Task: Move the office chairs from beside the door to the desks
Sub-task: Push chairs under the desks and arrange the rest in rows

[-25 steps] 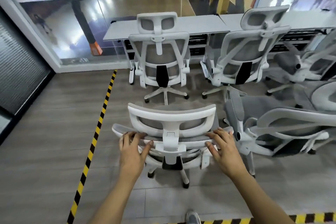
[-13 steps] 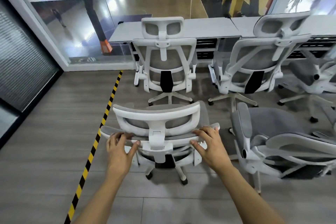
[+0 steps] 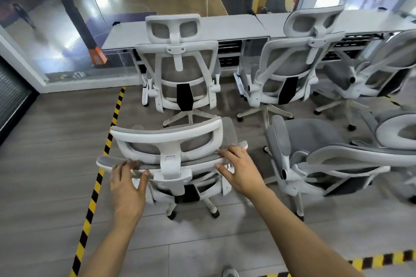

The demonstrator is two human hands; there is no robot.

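A white-framed office chair with grey mesh (image 3: pixel 167 141) stands right in front of me, its back towards me. My left hand (image 3: pixel 128 186) grips the left end of its backrest top edge. My right hand (image 3: pixel 240 168) grips the right end of that edge. Beyond it, a second white chair (image 3: pixel 180 69) is tucked at the left grey desk (image 3: pixel 216 29), and a third chair (image 3: pixel 290 67) stands at the neighbouring desk (image 3: pixel 369 22), turned slightly.
Another chair (image 3: pixel 319 159) sits close on the right, seat facing left, with more chairs (image 3: pixel 378 69) behind it. Yellow-black floor tape (image 3: pixel 99 177) runs along the left of my chair. A glass wall (image 3: pixel 67 29) backs the desks. My shoe tip (image 3: pixel 229 273) shows at the bottom.
The chair in my hands has rolled forward and a little left, closer to the chair at the left desk. Both hands stay on its backrest.
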